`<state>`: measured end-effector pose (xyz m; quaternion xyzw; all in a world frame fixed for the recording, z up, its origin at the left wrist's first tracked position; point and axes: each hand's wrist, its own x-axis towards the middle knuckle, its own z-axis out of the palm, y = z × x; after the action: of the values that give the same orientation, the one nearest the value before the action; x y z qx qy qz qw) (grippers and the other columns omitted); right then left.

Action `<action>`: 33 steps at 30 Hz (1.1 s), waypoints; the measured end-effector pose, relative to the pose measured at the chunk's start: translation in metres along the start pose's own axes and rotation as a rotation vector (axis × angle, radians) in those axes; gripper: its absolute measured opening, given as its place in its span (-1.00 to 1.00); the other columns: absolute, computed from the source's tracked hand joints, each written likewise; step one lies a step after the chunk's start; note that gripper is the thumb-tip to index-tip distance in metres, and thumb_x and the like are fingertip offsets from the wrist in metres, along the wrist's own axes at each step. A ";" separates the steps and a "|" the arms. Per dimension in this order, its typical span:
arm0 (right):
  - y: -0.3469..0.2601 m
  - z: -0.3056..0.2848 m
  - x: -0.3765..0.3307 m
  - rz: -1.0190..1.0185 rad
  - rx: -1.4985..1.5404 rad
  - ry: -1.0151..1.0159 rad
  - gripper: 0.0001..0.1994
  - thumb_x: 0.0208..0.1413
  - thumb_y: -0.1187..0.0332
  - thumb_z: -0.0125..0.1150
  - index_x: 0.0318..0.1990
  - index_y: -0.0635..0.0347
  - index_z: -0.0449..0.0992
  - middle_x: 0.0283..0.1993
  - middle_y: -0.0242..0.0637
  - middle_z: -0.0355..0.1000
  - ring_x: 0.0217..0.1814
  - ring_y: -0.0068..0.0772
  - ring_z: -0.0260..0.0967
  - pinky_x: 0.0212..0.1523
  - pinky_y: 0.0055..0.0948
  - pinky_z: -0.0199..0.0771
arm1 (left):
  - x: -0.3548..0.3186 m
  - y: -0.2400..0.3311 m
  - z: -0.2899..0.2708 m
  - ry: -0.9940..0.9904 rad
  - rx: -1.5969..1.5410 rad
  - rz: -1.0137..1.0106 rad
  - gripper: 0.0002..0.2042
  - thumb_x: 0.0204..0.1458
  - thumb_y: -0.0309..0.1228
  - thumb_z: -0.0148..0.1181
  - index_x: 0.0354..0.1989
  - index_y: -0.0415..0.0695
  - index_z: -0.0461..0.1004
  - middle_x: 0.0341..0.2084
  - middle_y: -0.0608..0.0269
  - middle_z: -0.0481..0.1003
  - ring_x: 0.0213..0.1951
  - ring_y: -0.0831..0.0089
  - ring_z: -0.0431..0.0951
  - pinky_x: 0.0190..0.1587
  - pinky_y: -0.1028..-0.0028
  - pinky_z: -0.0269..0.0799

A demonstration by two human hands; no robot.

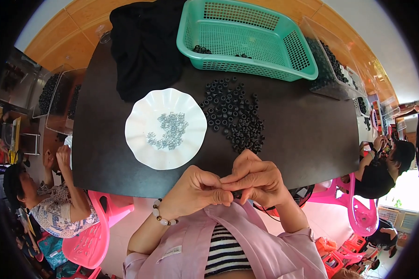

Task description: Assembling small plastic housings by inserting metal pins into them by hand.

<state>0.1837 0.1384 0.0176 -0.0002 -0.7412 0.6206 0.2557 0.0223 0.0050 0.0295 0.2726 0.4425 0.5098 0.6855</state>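
Note:
My left hand [201,188], with a beaded bracelet at its wrist, meets my right hand [260,179] just off the table's near edge. Both are closed, fingertips pinched together around a small black round piece [237,194], mostly hidden by the fingers. Beyond them on the dark table lies a loose pile of small black round pieces [237,111] with holes in their middles. Left of the pile stands a white plate [139,151] with a wavy rim, holding many tiny clear, glassy-looking bits [170,130].
A mint-green plastic basket [251,67] with a few black pieces sits at the far side, beside a black cloth [146,46]. Clear bins [333,69] of black pieces stand at right and left. People sit on pink chairs [86,244] at both sides.

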 end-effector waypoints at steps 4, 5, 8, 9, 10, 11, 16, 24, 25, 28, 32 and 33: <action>-0.006 0.001 -0.001 0.003 0.017 -0.012 -0.64 -0.06 0.13 0.32 -0.23 0.24 0.65 -0.26 -0.38 0.54 -0.23 -0.39 0.24 -0.18 -0.44 0.26 | -0.005 0.003 0.002 -0.004 0.130 0.067 -0.84 -0.06 -0.41 0.36 -0.49 -0.28 0.60 -0.58 0.25 0.58 -0.50 0.64 0.52 -0.44 0.63 0.39; -0.009 0.001 -0.001 0.002 -0.001 -0.030 -0.65 -0.05 0.13 0.31 -0.23 0.24 0.65 -0.26 -0.37 0.54 -0.23 -0.39 0.25 -0.18 -0.44 0.30 | -0.007 0.006 0.004 -0.005 0.130 0.066 -0.84 -0.06 -0.41 0.36 -0.49 -0.28 0.60 -0.58 0.25 0.58 -0.50 0.64 0.52 -0.44 0.63 0.39; -0.014 0.002 -0.003 -0.023 -0.020 -0.039 -0.68 -0.03 0.16 0.31 -0.24 0.25 0.65 -0.25 -0.33 0.54 -0.22 -0.39 0.28 -0.17 -0.46 0.40 | -0.013 0.013 0.010 0.015 0.250 0.093 -0.85 -0.09 -0.41 0.38 -0.49 -0.24 0.61 -0.61 0.25 0.56 -0.53 0.63 0.51 -0.46 0.62 0.38; -0.015 0.003 -0.005 -0.046 -0.021 -0.031 -0.69 -0.02 0.19 0.31 -0.24 0.25 0.65 -0.25 -0.31 0.54 -0.21 -0.38 0.30 -0.17 -0.46 0.44 | -0.014 0.013 0.012 0.013 0.309 0.103 -0.86 -0.10 -0.40 0.39 -0.50 -0.23 0.61 -0.62 0.24 0.55 -0.54 0.62 0.51 -0.48 0.61 0.37; -0.015 0.004 -0.006 -0.047 -0.020 -0.031 -0.69 -0.02 0.19 0.31 -0.24 0.25 0.65 -0.25 -0.31 0.54 -0.21 -0.38 0.30 -0.17 -0.46 0.44 | -0.015 0.014 0.013 0.014 0.370 0.114 -0.86 -0.11 -0.40 0.39 -0.50 -0.22 0.61 -0.63 0.24 0.55 -0.55 0.61 0.51 -0.49 0.60 0.36; -0.015 0.006 -0.007 -0.062 0.010 -0.026 -0.72 -0.01 0.22 0.31 -0.25 0.25 0.65 -0.25 -0.29 0.54 -0.22 -0.38 0.31 -0.17 -0.47 0.47 | -0.016 0.014 0.015 0.014 0.370 0.113 -0.86 -0.11 -0.40 0.39 -0.50 -0.22 0.61 -0.63 0.24 0.55 -0.55 0.61 0.51 -0.49 0.60 0.36; -0.007 0.007 -0.011 -0.063 0.046 0.018 -0.77 0.02 0.28 0.31 -0.26 0.25 0.65 -0.24 -0.24 0.55 -0.25 -0.37 0.34 -0.19 -0.47 0.46 | -0.013 -0.001 0.020 0.097 0.292 0.172 -0.83 -0.06 -0.38 0.36 -0.45 -0.25 0.61 -0.63 0.30 0.53 -0.56 0.66 0.44 -0.49 0.63 0.31; 0.013 -0.008 -0.005 0.157 0.113 0.045 -0.66 0.07 0.19 0.25 -0.09 0.24 0.58 -0.16 -0.24 0.53 -0.18 -0.42 0.36 -0.15 -0.43 0.41 | 0.015 -0.023 0.013 0.185 -0.005 0.169 -0.83 0.04 -0.39 0.27 -0.35 -0.27 0.60 -0.55 0.27 0.56 -0.52 0.67 0.44 -0.45 0.65 0.39; 0.016 -0.007 -0.003 0.143 0.212 0.076 -0.61 0.06 0.14 0.25 -0.06 0.25 0.56 -0.13 -0.22 0.51 -0.17 -0.42 0.37 -0.13 -0.43 0.41 | 0.019 -0.026 0.015 0.193 -0.086 0.200 -0.83 0.04 -0.40 0.27 -0.33 -0.28 0.60 -0.53 0.25 0.56 -0.50 0.67 0.44 -0.43 0.65 0.39; 0.019 -0.009 -0.005 0.194 0.529 0.116 -0.49 -0.03 0.14 0.35 0.04 0.26 0.50 0.01 -0.17 0.42 -0.09 -0.42 0.36 -0.01 -0.42 0.37 | 0.022 -0.028 0.014 0.228 -0.176 0.215 -0.82 0.00 -0.39 0.31 -0.31 -0.27 0.60 -0.49 0.21 0.57 -0.50 0.61 0.46 -0.41 0.62 0.39; 0.014 -0.014 -0.005 0.212 0.447 0.109 -0.52 -0.10 0.31 0.44 0.00 0.30 0.50 0.02 -0.13 0.39 0.00 -0.36 0.35 0.03 -0.39 0.34 | 0.023 -0.030 0.013 0.269 -0.167 0.225 -0.80 0.00 -0.40 0.31 -0.26 -0.26 0.59 -0.49 0.27 0.56 -0.50 0.67 0.42 -0.40 0.66 0.37; 0.012 -0.013 -0.004 0.207 0.405 0.121 -0.55 -0.12 0.36 0.46 -0.04 0.34 0.50 -0.03 -0.08 0.42 0.02 -0.30 0.36 0.02 -0.37 0.35 | 0.024 -0.030 0.013 0.267 -0.165 0.223 -0.80 0.00 -0.40 0.31 -0.26 -0.26 0.59 -0.49 0.27 0.56 -0.50 0.67 0.42 -0.40 0.66 0.37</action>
<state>0.1885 0.1522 0.0060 -0.0622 -0.5807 0.7786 0.2295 0.0496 0.0184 0.0029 0.1930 0.4533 0.6488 0.5799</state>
